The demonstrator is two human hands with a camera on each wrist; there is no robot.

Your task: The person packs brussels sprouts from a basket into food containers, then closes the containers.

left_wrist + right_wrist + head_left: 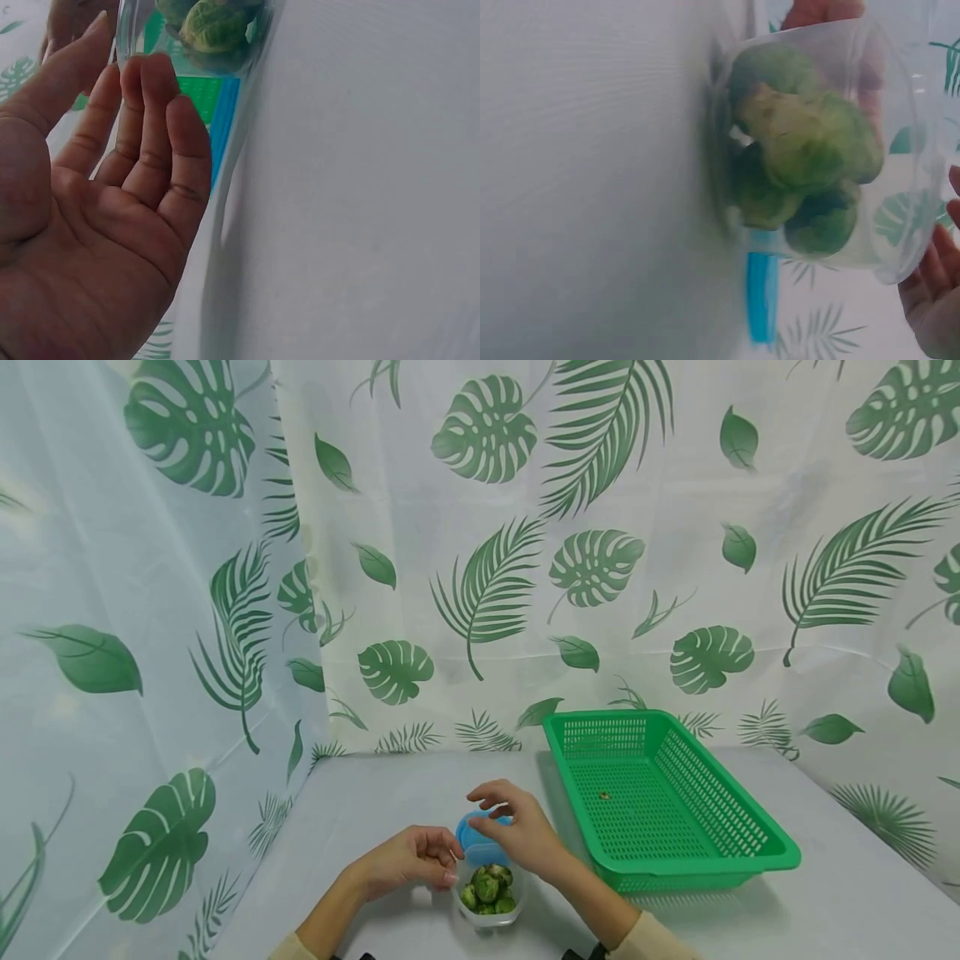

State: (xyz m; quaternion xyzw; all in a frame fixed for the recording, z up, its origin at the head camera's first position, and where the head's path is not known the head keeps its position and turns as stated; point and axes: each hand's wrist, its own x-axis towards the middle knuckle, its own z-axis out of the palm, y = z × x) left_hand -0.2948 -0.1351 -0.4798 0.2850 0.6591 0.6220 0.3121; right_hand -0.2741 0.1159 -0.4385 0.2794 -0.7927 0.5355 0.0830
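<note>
A clear plastic container point(486, 922) stands on the table with several Brussels sprouts point(487, 888) inside. Its blue lid point(467, 835) lies just behind it. At the container's left side is my left hand point(407, 865), fingers loosely bent; in the left wrist view its fingertips point(157, 71) are close to the clear wall, and contact cannot be told. My right hand point(521, 833) is over the container's back right and partly covers the lid, its fingers loosely bent with nothing seen between them. Through the right wrist view the sprouts point(810, 150) show behind the see-through wall.
To the right stands a large green perforated basket point(757, 862) with a small brownish bit point(604, 795) on its floor. Leaf-patterned sheets point(420, 610) hang behind and at the sides. A white cover point(375, 793) lies over the table.
</note>
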